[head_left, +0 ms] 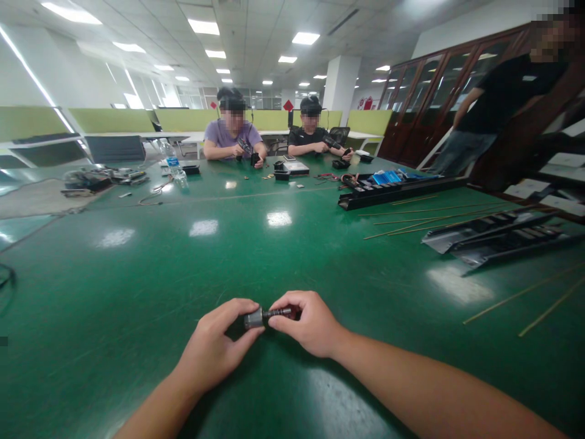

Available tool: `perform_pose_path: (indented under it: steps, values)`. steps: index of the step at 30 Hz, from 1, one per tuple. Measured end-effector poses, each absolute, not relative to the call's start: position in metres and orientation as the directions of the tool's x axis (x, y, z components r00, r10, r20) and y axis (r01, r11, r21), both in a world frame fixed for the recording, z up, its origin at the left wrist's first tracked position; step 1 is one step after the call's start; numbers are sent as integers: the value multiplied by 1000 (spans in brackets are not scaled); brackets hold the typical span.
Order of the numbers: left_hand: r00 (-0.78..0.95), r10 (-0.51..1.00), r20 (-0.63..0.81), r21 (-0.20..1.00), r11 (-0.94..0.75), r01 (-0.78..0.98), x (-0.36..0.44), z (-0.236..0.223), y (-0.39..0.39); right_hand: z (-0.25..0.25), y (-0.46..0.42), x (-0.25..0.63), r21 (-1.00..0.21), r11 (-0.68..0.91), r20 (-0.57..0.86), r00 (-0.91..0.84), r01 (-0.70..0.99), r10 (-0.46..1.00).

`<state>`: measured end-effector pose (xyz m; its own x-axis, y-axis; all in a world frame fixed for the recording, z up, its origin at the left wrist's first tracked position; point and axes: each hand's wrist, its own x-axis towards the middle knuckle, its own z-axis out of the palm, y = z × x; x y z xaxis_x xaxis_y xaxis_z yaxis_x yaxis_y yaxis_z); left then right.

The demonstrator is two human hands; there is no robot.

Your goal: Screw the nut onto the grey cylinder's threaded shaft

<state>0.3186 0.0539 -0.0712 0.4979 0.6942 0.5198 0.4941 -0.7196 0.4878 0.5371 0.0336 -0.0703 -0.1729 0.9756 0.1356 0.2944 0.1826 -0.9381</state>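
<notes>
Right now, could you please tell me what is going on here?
The left hand holds a grey metal cylinder, and the right hand holds a dark, ridged rod lined up with its end, over the green table. Whether the parts are joined is hard to tell. Across the table, two people sit handling dark tools.

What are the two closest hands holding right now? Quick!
Left hand: closed on a gray cylinder.
Right hand: closed on a dark, ribbed rod.
</notes>
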Motion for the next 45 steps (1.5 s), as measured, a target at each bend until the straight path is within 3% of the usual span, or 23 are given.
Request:
perform_pose_path:
  steps: [45]
  values:
    - [494, 669, 555, 446, -741, 502, 313, -72, 56, -78, 36, 536, -963, 136, 113, -110, 231, 987]
